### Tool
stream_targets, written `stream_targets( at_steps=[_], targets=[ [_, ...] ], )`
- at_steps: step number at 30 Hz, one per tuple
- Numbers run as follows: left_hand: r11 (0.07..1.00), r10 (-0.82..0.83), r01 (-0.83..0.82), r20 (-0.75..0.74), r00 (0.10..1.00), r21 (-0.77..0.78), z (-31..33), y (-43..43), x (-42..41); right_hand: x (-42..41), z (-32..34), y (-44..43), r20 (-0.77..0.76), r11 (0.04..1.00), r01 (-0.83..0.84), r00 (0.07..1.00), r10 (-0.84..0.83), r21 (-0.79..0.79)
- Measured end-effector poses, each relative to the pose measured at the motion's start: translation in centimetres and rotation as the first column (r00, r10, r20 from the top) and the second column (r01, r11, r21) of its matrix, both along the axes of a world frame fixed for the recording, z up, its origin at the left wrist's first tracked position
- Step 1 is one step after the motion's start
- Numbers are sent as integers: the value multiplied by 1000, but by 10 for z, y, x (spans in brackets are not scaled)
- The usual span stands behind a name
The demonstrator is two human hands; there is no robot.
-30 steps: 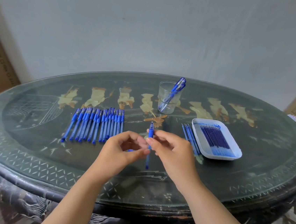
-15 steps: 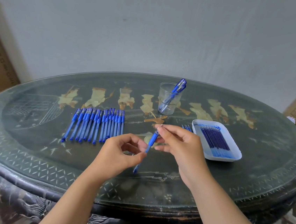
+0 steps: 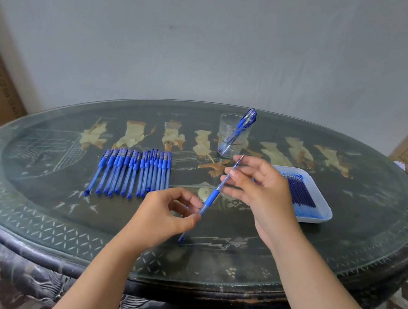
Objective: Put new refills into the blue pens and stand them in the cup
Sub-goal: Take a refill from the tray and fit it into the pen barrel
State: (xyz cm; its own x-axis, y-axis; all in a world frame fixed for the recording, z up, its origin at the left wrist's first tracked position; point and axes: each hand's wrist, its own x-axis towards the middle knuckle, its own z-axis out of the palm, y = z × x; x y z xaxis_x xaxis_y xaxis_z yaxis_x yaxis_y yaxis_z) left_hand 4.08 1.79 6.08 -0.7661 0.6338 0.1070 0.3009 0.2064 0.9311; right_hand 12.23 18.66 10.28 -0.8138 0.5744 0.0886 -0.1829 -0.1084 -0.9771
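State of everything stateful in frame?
left hand grip: pinching pen barrel
right hand grip: pinching refill
refill: sticking partly out of barrel
cup: upright, two pens leaning inside
tray: flat, holds spare refills
pen row: lying flat, capped

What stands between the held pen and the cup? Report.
Nothing visible. The pen, held by left hand and right hand, is in front of the cup. Two pens lean on its right rim; its left side is free.
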Motion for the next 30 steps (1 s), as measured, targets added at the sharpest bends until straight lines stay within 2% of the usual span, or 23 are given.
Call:
stream_targets(
  at_steps=[6,10,12,14,17,21,25,28,30],
  targets=[
    [999,1,-1,-9,1000,-38,0,-1,1,-10,16,25,-113,993,70,990,-80,-97],
    [999,9,-9,-17,1000,-42,1,-2,0,-15,26,48,-105,986,127,985,-139,-113],
    [999,11,-12,-19,1000,-50,1,-3,-1,-21,30,65,-7,980,195,981,-195,-42],
    [998,11,-12,-16,1000,-56,0,-3,-2,-28,28,80,162,969,231,957,-243,88],
    [998,5,-6,-19,1000,-56,-1,-4,-3,-45,15,90,381,967,168,895,-232,194],
    [999,22,-23,-30,999,-44,-3,-5,-5,-68,-8,99,616,965,81,756,-222,248],
    [999,29,-31,-33,999,-36,-3,-5,-7,-81,-21,107,699,948,29,668,-255,318],
    [999,37,-37,-27,999,-29,-4,-5,-9,-87,-25,104,723,938,-8,640,-261,345],
    [999,32,-33,-20,999,-27,-3,-4,-9,-93,-32,105,709,901,-25,626,-324,434]
  ],
)
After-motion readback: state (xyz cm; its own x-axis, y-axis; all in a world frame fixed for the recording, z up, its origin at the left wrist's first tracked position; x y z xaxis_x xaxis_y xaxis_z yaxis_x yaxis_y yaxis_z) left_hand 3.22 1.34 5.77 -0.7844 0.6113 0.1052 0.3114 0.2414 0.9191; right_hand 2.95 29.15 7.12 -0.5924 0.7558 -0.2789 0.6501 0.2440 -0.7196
